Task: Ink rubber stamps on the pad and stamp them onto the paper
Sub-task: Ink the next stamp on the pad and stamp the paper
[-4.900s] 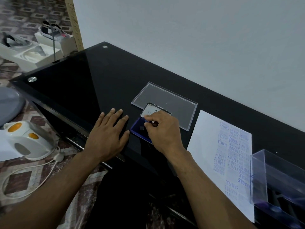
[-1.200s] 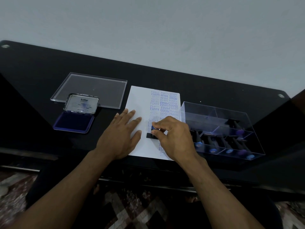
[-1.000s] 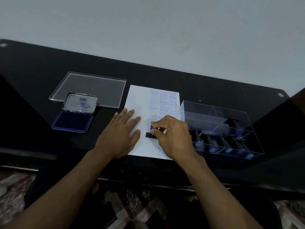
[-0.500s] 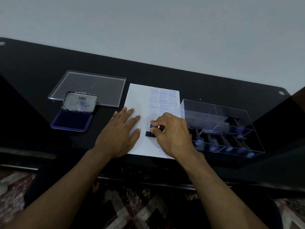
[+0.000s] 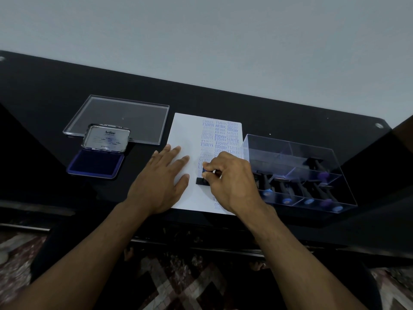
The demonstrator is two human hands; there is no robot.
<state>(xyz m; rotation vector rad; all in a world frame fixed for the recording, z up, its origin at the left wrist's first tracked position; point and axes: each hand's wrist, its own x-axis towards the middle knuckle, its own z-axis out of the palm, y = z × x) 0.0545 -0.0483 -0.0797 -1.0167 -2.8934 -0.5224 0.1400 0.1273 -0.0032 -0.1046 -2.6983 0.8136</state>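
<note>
Black glass table (image 5: 268, 113) against a pale wall (image 5: 201, 36). Left hand (image 5: 161, 182) flat, fingers spread on paper (image 5: 185, 135). Right hand (image 5: 232, 180) pinches stamp (image 5: 202, 180), base touching paper under its fingertips. Open ink pad (image 5: 95, 164) left of both.

Left hand (image 5: 161, 182) lay flat at frame centre, fingers straight and spread, palm down. Right hand (image 5: 230, 180) sat just beside it, fingers curled, pinching downward. Both forearms reached up from the bottom corners.

We had one view only, a wide-angle camera worn on the head, looking forward and steeply down from close above the black table (image 5: 290, 113). The pale wall (image 5: 201, 36) filled the upper frame, the patterned floor (image 5: 190, 287) the bottom edge.
</note>
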